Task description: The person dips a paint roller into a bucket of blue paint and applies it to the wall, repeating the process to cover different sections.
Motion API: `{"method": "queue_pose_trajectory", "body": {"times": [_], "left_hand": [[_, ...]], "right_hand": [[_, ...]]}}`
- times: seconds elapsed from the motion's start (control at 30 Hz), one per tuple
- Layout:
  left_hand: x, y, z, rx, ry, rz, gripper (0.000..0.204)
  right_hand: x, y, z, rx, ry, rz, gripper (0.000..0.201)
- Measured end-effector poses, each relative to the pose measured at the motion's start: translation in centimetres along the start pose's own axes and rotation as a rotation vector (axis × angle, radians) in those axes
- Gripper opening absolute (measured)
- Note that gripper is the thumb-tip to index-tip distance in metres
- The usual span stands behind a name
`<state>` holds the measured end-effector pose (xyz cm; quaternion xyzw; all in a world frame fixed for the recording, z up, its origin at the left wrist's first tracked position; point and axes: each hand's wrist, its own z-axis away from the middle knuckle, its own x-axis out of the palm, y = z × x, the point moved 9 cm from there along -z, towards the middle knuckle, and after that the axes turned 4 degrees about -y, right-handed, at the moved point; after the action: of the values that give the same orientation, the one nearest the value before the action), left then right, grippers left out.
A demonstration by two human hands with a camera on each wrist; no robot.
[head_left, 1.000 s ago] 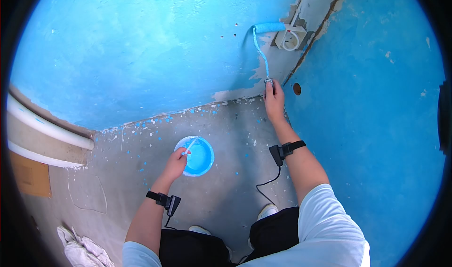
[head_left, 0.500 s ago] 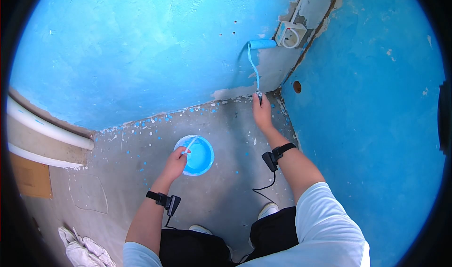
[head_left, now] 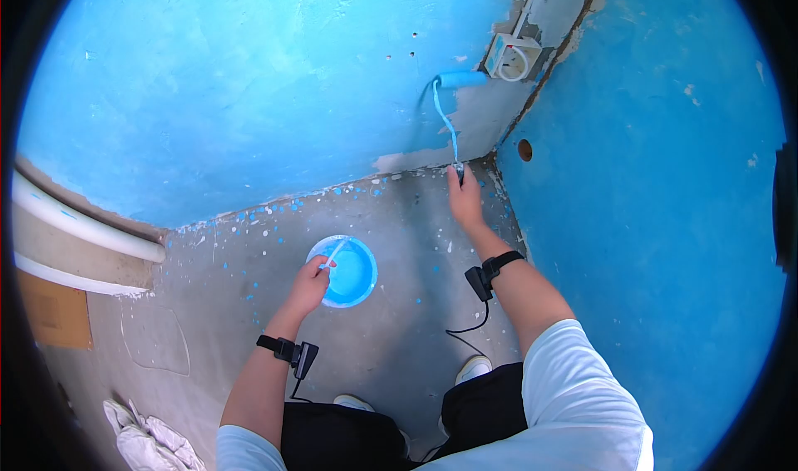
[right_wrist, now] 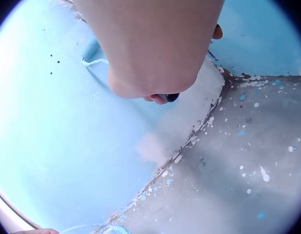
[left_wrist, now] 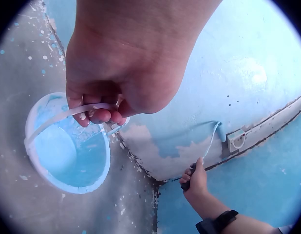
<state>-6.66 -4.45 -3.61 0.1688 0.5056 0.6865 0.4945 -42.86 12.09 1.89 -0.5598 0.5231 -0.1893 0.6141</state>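
My right hand (head_left: 466, 198) grips the dark handle of a paint roller (head_left: 462, 79), whose frame is coated in blue paint. The roller's sleeve lies against the wall, just left of and below the white socket box (head_left: 510, 58). In the right wrist view the hand hides most of the handle; only its black end shows. My left hand (head_left: 309, 286) holds the white bail handle of a bucket (left_wrist: 67, 187), fingers curled round it in the left wrist view. Light blue paint (head_left: 347, 273) fills the bucket's bottom.
The back wall (head_left: 249, 97) is blue, with a bare whitish patch (head_left: 486, 122) near the corner. A blue side wall (head_left: 648, 180) with a round hole (head_left: 524, 151) stands right. White pipes (head_left: 83, 217), cardboard (head_left: 51, 309) and a crumpled cloth (head_left: 150, 442) lie left. Paint spots dot the grey floor.
The roller and my right hand have moved down the wall and slightly left, from beside the socket box to below it. My left hand and the bucket have barely moved.
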Motion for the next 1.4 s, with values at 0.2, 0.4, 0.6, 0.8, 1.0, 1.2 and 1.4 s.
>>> {"method": "queue_pose_trajectory", "body": {"times": [0.2,0.4,0.6,0.8,1.0,1.2,1.4], "left_hand": [[0.0,-0.1,0.1,-0.023,-0.006,-0.019,0.016],[0.1,-0.3,0.1,-0.02,-0.004,-0.005,0.016],[0.0,-0.2,0.0,0.007,0.001,0.008,0.016],[0.0,-0.3,0.2,-0.022,-0.001,0.002,0.016],[-0.1,-0.2,0.1,-0.009,0.021,-0.035,0.017],[0.1,-0.4,-0.1,-0.014,-0.004,0.013,0.016],[0.0,0.1,0.1,-0.009,0.004,-0.029,0.016]], "right_hand": [[-0.6,-0.7,-0.2,-0.003,0.018,0.024,0.031],[-1.5,-5.7,-2.0,-0.064,0.044,0.025,0.031],[0.4,-1.4,-0.2,-0.025,0.031,0.016,0.032],[0.9,2.9,2.2,0.093,-0.031,0.065,0.034],[-0.6,-2.6,-0.3,-0.033,0.029,0.017,0.031],[-1.1,-4.1,-1.8,-0.055,0.023,0.011,0.031],[-0.5,0.6,0.8,0.03,-0.023,0.101,0.032]]}}
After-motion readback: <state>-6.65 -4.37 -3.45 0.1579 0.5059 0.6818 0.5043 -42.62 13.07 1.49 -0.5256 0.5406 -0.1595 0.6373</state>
